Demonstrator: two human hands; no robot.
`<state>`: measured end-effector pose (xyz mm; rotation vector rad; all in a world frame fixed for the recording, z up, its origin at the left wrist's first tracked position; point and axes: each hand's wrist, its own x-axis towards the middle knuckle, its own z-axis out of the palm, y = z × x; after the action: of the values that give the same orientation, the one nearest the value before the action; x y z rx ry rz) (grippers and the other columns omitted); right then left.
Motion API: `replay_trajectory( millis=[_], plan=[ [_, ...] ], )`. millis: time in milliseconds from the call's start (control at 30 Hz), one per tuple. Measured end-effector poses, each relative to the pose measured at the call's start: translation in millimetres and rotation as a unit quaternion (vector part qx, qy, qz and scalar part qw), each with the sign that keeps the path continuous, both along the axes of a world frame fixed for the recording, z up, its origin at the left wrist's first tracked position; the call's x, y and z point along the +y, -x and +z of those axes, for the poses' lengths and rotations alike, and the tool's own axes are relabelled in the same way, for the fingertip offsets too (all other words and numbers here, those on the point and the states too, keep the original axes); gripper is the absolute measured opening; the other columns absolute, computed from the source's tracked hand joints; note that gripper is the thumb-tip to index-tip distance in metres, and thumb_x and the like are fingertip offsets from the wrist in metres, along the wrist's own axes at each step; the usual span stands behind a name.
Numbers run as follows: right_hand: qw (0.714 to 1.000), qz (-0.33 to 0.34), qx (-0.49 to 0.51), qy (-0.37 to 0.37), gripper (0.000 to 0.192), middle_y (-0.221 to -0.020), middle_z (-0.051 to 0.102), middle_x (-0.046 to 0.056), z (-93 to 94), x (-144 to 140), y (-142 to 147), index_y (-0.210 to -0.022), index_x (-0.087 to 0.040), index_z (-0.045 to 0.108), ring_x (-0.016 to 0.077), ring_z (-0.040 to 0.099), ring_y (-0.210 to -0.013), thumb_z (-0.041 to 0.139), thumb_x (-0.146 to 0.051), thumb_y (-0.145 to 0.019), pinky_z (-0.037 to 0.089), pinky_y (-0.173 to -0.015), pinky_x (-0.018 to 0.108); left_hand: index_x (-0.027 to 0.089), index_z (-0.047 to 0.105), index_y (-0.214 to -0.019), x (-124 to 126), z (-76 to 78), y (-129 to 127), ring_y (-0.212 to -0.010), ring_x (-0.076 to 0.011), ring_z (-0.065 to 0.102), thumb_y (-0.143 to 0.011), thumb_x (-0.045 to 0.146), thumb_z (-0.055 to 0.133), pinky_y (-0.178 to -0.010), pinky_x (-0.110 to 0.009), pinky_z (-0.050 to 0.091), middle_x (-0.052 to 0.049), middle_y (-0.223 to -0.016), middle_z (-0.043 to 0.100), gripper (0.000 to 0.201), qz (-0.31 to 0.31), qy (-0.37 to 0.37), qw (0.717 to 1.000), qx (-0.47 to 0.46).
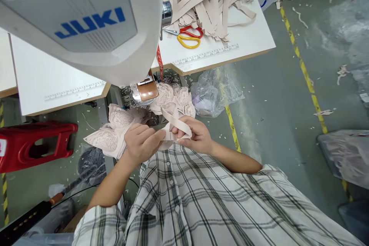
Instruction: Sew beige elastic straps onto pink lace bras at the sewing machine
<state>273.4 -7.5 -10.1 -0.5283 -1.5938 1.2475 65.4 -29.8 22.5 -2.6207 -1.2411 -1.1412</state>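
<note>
Beige elastic strap [175, 122], folded into a loop, sits at lap height below the white JUKI sewing machine [86, 23]. Left hand [142, 143] pinches strap against pink lace bra piece [111, 136]; right hand [196, 134] grips the loop. Looks like alignment step; next needs feeding under the presser foot [147, 91].

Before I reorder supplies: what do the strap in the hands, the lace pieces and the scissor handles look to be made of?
The strap, pinched by the left hand and right hand, looks like matte beige woven elastic: flat, looping softly. The lace pieces seem thin pale pink openwork fabric with a scalloped pattern. The scissor handles look like glossy moulded plastic, red and yellow.
</note>
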Motion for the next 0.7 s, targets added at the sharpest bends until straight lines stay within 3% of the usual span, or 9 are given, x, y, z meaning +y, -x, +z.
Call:
replay_trajectory(
  millis=[333, 567, 633, 700],
  plan=[
    [1.000, 0.002, -0.016, -0.002, 0.016, -0.090, 0.071, 0.005, -0.7, 1.3, 0.7, -0.087, -0.021, 0.065, 0.0161, 0.069, -0.088, 0.068, -0.036, -0.092, 0.057, -0.079, 0.030, 0.022, 0.052, -0.080, -0.9, 1.9, -0.8, -0.047, -0.0124, 0.039, -0.095, 0.022, 0.057, -0.052, -0.028, 0.027, 0.007, -0.050, 0.047, 0.016, 0.021, 0.011, 1.000, -0.013],
    [1.000, 0.004, -0.024, 0.005, 0.017, -0.092, 0.072, 0.005, -0.6, -2.0, -1.6, -0.089, -0.021, 0.065, 0.0158, 0.070, -0.089, 0.067, -0.037, -0.092, 0.057, -0.079, 0.030, 0.023, 0.057, -0.084, -1.7, -3.9, 1.2, -0.045, -0.0121, 0.039, -0.097, 0.026, 0.055, -0.052, -0.028, 0.025, 0.006, -0.049, 0.047, 0.013, 0.013, 0.010, 1.000, -0.002],
    [0.998, 0.019, -0.046, -0.023, 0.014, -0.097, 0.073, 0.006, -8.0, 6.7, -9.0, -0.096, -0.022, 0.066, 0.0167, 0.070, -0.092, 0.067, -0.036, -0.092, 0.056, -0.080, 0.030, 0.022, 0.056, -0.080, -3.5, -1.7, 1.6, -0.046, -0.0115, 0.042, -0.096, 0.027, 0.056, -0.051, -0.028, 0.026, 0.005, -0.051, 0.051, 0.017, 0.034, 0.064, 0.997, -0.018],
    [0.992, 0.033, -0.106, -0.064, 0.018, -0.103, 0.074, 0.006, -23.3, 23.3, -17.8, -0.107, -0.023, 0.066, 0.0173, 0.069, -0.096, 0.067, -0.031, -0.091, 0.055, -0.083, 0.030, 0.020, 0.057, -0.079, -8.5, 7.9, 0.8, -0.047, -0.0103, 0.046, -0.096, 0.027, 0.057, -0.049, -0.025, 0.028, 0.004, -0.055, 0.056, 0.017, 0.037, 0.193, 0.979, -0.046]
  ],
)
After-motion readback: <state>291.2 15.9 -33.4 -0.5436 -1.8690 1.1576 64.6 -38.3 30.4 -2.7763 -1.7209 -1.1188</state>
